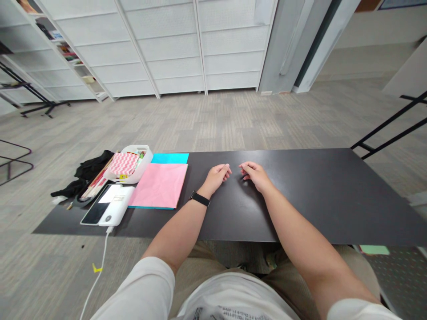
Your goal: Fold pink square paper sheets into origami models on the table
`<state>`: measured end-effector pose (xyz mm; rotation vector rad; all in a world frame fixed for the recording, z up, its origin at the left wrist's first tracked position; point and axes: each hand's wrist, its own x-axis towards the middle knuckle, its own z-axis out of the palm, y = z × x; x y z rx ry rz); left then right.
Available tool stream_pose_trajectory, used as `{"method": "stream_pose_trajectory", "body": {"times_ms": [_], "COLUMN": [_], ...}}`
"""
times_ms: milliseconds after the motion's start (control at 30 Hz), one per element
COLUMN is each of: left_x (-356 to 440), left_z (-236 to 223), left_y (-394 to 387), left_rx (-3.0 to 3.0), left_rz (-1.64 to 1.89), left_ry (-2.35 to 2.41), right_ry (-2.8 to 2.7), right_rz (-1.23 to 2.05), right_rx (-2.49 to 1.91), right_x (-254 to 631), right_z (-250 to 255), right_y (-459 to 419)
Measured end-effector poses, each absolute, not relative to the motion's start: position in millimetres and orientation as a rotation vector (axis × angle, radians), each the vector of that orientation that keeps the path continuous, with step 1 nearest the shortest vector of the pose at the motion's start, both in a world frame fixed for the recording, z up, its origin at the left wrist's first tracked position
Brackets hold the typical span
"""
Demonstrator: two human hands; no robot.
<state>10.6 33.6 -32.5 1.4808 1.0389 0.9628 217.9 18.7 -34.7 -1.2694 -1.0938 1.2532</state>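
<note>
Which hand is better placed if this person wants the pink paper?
Probably the left hand: it is nearer the pink paper, with bare table between them, while the right hand would have to cross past it.

looks like some kind of office or studio room – gray carpet-tile floor, tall white shelving along the wall, black-legged stands around, plain dark table
</note>
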Motion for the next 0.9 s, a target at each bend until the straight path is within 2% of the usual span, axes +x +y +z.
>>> {"method": "stream_pose_trajectory", "body": {"times_ms": [200, 300, 433, 500, 600, 900], "left_x": [-3.3, -28.4, -86.3, -118.9, -160.6, -201.3], "left_z": [4.6, 31.8, 51.2, 48.7, 32.2, -27.8], "left_y": [9.8, 4.9, -1.7, -8.9, -22.7, -43.7], "left_rx": [1.79, 1.846, 2.225, 2.247, 2.107, 2.039], "left_rz": [1.543, 1.604, 1.216, 0.922, 0.593, 0.556], "left_ry": [1.089, 1.255, 1.79, 2.129, 2.362, 2.236], "right_ry": [-1.128, -1.136, -1.14, -1.146, -1.148, -1.145], "right_rz": [1.246, 1.242, 1.238, 1.236, 1.232, 1.239], "right_rx": [-1.276, -1.276, -1.283, -1.288, -1.302, -1.307], "right_x": [218.9, 219.5, 219.5, 219.1, 218.1, 215.6], "right_z": [-33.8, -34.5, -35.1, -35.5, -36.2, -35.5], "right_y": [15.8, 15.2, 15.0, 15.2, 16.0, 15.7]}}
